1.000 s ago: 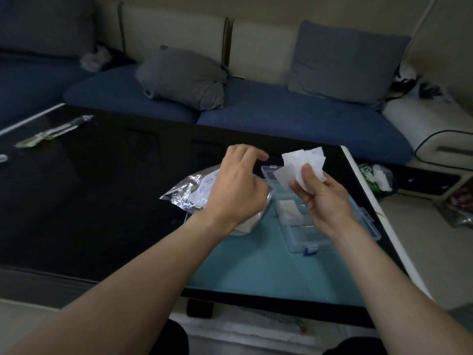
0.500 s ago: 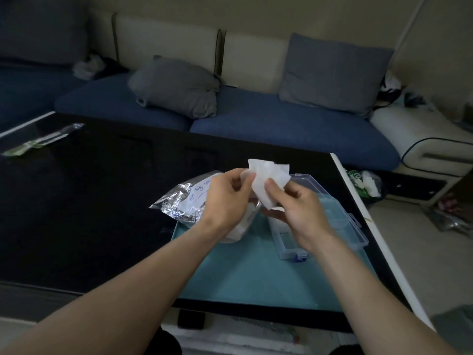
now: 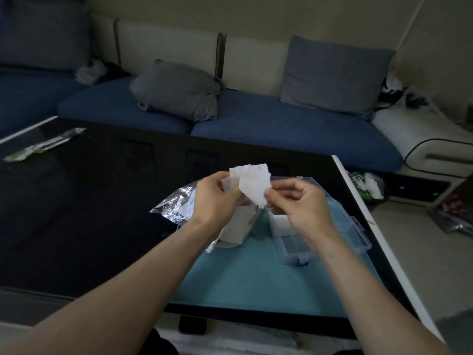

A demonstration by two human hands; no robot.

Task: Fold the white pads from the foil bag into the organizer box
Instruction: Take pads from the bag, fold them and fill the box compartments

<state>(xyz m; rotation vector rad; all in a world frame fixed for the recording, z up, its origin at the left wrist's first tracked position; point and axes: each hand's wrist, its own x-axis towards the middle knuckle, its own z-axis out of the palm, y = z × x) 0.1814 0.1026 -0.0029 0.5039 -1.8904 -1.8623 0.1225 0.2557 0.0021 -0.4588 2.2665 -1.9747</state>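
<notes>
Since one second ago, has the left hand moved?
Yes. The left hand rose off the foil bag and went right, toward the organizer box; it now pinches the white pad together with the right hand.

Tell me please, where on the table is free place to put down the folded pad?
The teal mat lies bare in front, between the organizer box and the near table edge. The black tabletop left of the foil bag is bare too. It is crowded around the bag and box, where both hands pinch the white pad.
</notes>
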